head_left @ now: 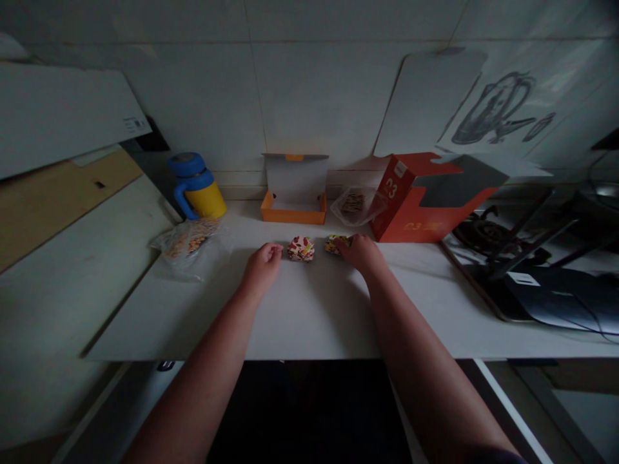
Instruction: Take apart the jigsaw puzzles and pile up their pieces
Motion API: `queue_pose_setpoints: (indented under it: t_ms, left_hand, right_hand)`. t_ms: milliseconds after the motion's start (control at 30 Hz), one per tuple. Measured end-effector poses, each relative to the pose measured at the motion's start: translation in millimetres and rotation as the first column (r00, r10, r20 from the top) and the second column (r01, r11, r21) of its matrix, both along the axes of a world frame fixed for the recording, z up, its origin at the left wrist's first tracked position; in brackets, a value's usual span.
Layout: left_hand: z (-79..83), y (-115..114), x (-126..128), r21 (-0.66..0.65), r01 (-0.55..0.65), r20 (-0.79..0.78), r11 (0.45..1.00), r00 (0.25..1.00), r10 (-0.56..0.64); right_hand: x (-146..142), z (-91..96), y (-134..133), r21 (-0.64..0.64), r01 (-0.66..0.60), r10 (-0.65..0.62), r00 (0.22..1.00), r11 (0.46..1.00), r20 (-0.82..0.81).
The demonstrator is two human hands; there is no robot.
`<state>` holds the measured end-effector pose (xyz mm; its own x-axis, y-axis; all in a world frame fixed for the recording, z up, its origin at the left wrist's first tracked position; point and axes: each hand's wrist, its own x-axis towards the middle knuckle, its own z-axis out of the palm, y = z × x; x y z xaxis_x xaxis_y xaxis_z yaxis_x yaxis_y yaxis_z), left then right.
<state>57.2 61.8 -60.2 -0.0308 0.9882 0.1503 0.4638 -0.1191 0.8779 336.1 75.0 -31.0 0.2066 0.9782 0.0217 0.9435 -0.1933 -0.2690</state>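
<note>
A small block-like item with a cream, red and dark pattern (300,249) lies on the white counter between my hands. My left hand (265,259) rests just left of it, fingers curled in and nothing visible in them. My right hand (362,250) has its fingers closed on a small yellow-green patterned item (333,245), which lies on the counter and is partly covered by the fingertips. What these two items are cannot be made out. Behind them stands an orange box (294,214) with its lid raised; its grey inside faces me.
At left are a clear plastic bag of patterned pieces (186,245) and a yellow-and-blue jug (203,193). Another clear bag (355,205) sits by a large red box (411,212). A dark router with antennas (556,293) rests over the stove at right. A tiled wall closes the back.
</note>
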Motion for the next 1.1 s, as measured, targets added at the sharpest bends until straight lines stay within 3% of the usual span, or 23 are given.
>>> queue_pose_setpoints:
  t_ms: [333,500,833,1100]
  left_hand:
    - [-2.4,0.7,-0.4,0.014,-0.002,0.014,1.000,1.000,0.002]
    - [-5.0,1.3,-0.6,0.018,0.001,0.018,1.000,1.000,-0.001]
    - [-6.5,1.7,0.4,0.020,-0.020,0.030,1.000,0.999,0.020]
    - [-1.1,-0.8,2.0,0.018,-0.014,-0.002,1.000,1.000,0.014]
  right_hand:
    - [11.3,3.2,4.8,0.001,-0.061,0.060,0.990,0.998,-0.131]
    - [8.1,4.6,1.7,-0.008,-0.174,0.174,0.984,0.985,-0.026]
    - [5.1,2.4,5.5,-0.031,-0.144,0.142,0.988,0.989,-0.059]
    - [7.7,0.3,12.4,-0.050,-0.219,0.215,0.973,0.974,-0.079]
